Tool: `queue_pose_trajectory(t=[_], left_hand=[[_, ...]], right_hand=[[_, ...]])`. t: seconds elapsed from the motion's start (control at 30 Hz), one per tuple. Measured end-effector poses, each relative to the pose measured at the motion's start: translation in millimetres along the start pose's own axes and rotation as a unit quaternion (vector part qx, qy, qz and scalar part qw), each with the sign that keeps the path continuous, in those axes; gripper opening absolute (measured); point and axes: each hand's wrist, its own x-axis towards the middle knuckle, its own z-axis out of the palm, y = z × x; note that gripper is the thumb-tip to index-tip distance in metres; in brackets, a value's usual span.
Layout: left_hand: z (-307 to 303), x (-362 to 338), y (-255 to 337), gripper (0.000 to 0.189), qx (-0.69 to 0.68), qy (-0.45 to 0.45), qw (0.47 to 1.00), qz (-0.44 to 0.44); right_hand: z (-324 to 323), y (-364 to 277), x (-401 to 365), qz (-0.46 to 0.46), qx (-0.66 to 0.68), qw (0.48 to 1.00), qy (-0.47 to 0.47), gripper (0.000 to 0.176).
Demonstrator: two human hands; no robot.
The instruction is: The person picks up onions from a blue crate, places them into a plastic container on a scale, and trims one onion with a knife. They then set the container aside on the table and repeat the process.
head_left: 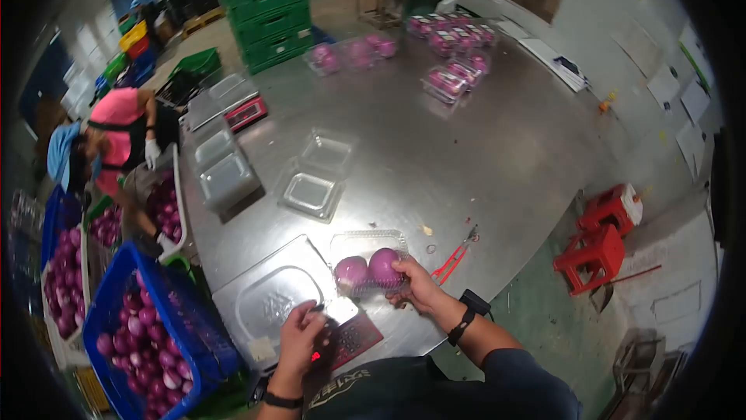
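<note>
My right hand [416,288] grips the right side of a clear plastic clamshell box [365,243], its thumb by one of two peeled red onions [352,271] inside. The box's lid stands open at the back. To the left, my left hand [301,334] is raised over the edge of a weighing scale, its fingers loosely bent and apart, with nothing plainly in them. Beneath it lies the scale's red keypad panel [357,340] with a lit red display. The scale's metal platform [272,292] is beside the box.
Red-handled pliers [451,261], an open clamshell [311,191] and stacked plastic trays [225,179] lie on the steel table [497,163]. Packed onion boxes [447,82] stand at the back. Blue crate [190,327] of onions at left; co-worker [116,121] reaches into a bin. Red stools [594,257] stand right.
</note>
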Motion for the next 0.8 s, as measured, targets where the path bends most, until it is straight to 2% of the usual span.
queue_pose_trajectory(t=[0.07,0.1,0.13,0.17,0.23,0.27,0.3,0.33,0.37,0.4,0.43,0.47,0.5,0.53,0.57,0.63,0.67,0.7,0.73,0.77,0.8], left_hand=[[-11.8,-6.6,3.5,0.044,-0.003,0.012,1.000,-0.013],[-19.4,-10.5,5.6,0.039,0.013,0.054,0.998,-0.001],[-24.9,-16.4,6.8,0.035,0.027,0.098,0.995,0.011],[-37.0,-24.5,10.5,0.032,0.010,0.115,0.993,0.031],[-53.4,-43.5,28.0,0.031,0.011,0.158,0.983,0.094],[-61.4,-55.1,39.8,0.028,-0.002,0.186,0.975,0.120],[-54.2,-70.6,64.9,0.033,0.057,0.240,0.959,0.139],[-60.7,-85.3,80.5,0.030,0.067,0.276,0.946,0.156],[-88.8,-97.0,79.3,0.029,0.143,0.325,0.910,0.214],[-102.3,-112.9,88.3,0.030,0.178,0.374,0.877,0.244],[-120.4,-123.9,89.8,0.029,0.166,0.447,0.836,0.272],[-139.5,-139.1,93.5,0.028,0.256,0.498,0.770,0.307],[-145.5,-149.4,98.8,0.026,0.237,0.537,0.742,0.324],[-192.6,-161.3,86.3,0.025,0.276,0.546,0.705,0.358],[-220.2,-174.0,81.0,0.024,0.337,0.575,0.663,0.340],[-294.2,-204.3,58.8,0.031,0.435,0.616,0.612,0.239],[-356.0,-213.9,34.6,0.028,0.418,0.600,0.641,0.232],[-373.1,-221.4,25.8,0.025,0.400,0.586,0.668,0.223],[-390.2,-235.1,17.8,0.023,0.461,0.582,0.654,0.144],[-404.6,-238.1,14.5,0.023,0.429,0.549,0.702,0.149],[-390.1,-229.9,23.1,0.021,0.429,0.550,0.705,0.127]], right_hand=[[-25.1,-8.5,32.5,0.003,0.022,0.998,0.057,0.050],[-38.5,-18.4,55.2,-0.002,0.018,0.994,0.112,0.051],[-61.4,-35.1,82.6,-0.005,0.041,0.993,0.113,0.051],[-77.6,-52.6,112.2,-0.049,0.055,0.992,0.107,0.056],[-118.5,-89.0,180.2,-0.123,0.011,0.971,0.203,0.065],[-112.2,-130.7,178.9,-0.094,0.028,0.964,0.245,0.068],[-100.5,-165.5,174.3,-0.064,0.046,0.955,0.285,0.071],[-100.0,-174.8,187.8,-0.061,0.048,0.956,0.282,0.071],[-100.1,-178.5,201.5,-0.189,-0.134,0.918,0.323,0.072],[-99.1,-177.6,208.8,-0.307,-0.309,0.830,0.348,0.073],[-88.4,-176.0,205.8,-0.305,-0.310,0.831,0.346,0.073],[-66.2,-175.2,196.6,-0.313,-0.325,0.838,0.307,0.066],[-45.9,-169.4,192.1,-0.320,-0.339,0.843,0.267,0.059],[-31.0,-159.0,193.1,-0.313,-0.358,0.849,0.229,0.048],[-12.2,-149.7,192.1,-0.312,-0.358,0.851,0.224,0.048],[30.0,-135.5,185.7,-0.278,-0.450,0.837,0.140,0.042],[49.8,-130.6,185.6,-0.275,-0.452,0.840,0.124,0.042],[72.1,-124.4,187.1,-0.293,-0.473,0.828,0.077,0.041],[92.9,-114.4,190.6,-0.310,-0.491,0.813,0.030,0.041],[111.5,-104.4,197.8,-0.309,-0.492,0.814,0.012,0.041],[129.7,-94.0,207.8,-0.313,-0.526,0.791,-0.011,0.042]])
